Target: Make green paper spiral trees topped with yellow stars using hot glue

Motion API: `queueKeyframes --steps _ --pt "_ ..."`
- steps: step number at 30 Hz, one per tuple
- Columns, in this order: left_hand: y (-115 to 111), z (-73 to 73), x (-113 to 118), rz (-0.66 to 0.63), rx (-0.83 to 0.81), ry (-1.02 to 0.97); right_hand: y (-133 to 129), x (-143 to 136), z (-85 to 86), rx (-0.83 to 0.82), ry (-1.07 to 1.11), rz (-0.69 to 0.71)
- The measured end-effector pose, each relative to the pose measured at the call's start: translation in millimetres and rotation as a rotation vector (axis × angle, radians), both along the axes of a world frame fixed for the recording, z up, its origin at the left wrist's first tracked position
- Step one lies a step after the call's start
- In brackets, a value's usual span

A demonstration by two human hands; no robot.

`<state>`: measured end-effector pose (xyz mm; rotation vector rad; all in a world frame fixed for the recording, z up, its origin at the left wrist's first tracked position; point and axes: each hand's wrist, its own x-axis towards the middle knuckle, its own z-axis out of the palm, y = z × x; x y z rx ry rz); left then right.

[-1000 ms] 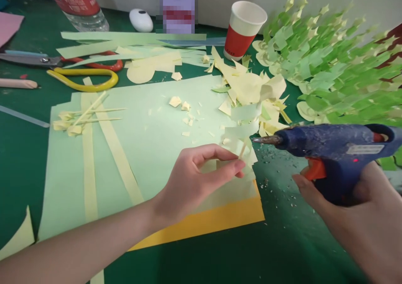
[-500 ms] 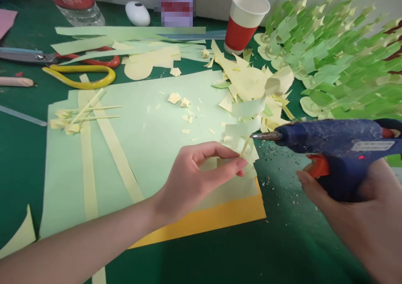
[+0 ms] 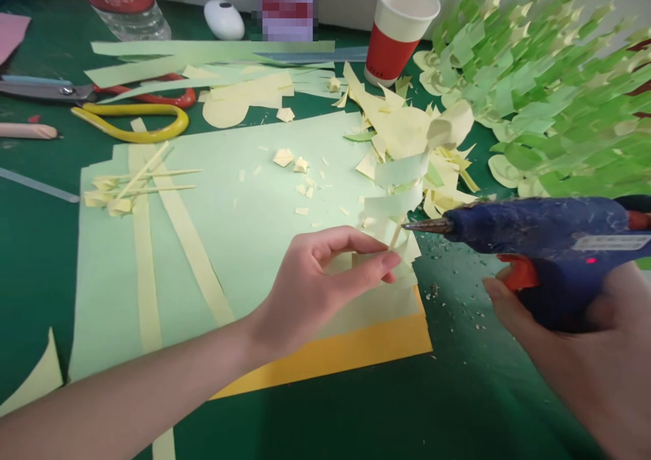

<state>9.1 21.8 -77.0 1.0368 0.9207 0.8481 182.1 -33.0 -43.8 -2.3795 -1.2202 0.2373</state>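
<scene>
Thumb and fingers of my left hand (image 3: 330, 283) pinch a thin paper flower stem (image 3: 395, 235). Pale green leaf strips (image 3: 401, 170) and a curled pale yellow piece (image 3: 450, 125) seem to continue from it, away from me. My right hand (image 3: 584, 351) grips a blue glue gun (image 3: 539, 226) by its handle, with a digit close to the orange trigger. The gun's metal nozzle points left and meets or nearly meets the stem just above my left fingertips. Whether glue is coming out cannot be made out.
Green paper sheets (image 3: 203, 243) lie beneath my left hand, with several yellow stems (image 3: 147, 182) and folded stars (image 3: 283, 157) on top. Around them are scissors (image 3: 132, 122), paper scraps (image 3: 401, 131), a paper cup (image 3: 397, 36), a bottle (image 3: 127, 5) and many standing paper flowers (image 3: 549, 100).
The glue gun has shifted slightly left and down, its nozzle closer along the stem. My left hand keeps its pinch almost unmoved. The whole view has shifted a little.
</scene>
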Motion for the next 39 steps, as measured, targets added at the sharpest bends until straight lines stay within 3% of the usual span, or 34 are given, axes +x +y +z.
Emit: queueKeyframes --steps 23,28,31,37,39 --pt "0 1.5 -1 -0.035 -0.001 -0.029 -5 7 -6.1 0.069 -0.104 0.085" --pt "1 0.1 -1 -0.017 0.005 -0.01 -8 4 -0.8 0.105 -0.07 -0.036" --pt "1 0.3 0 -0.02 -0.005 0.006 -7 5 4.7 0.094 0.012 -0.029" --pt "1 4.5 1 -0.007 -0.032 0.082 5 34 11.6 0.067 0.036 0.077" --pt "1 6.5 2 0.004 -0.038 0.107 11 48 9.3 -0.016 -0.004 0.089"
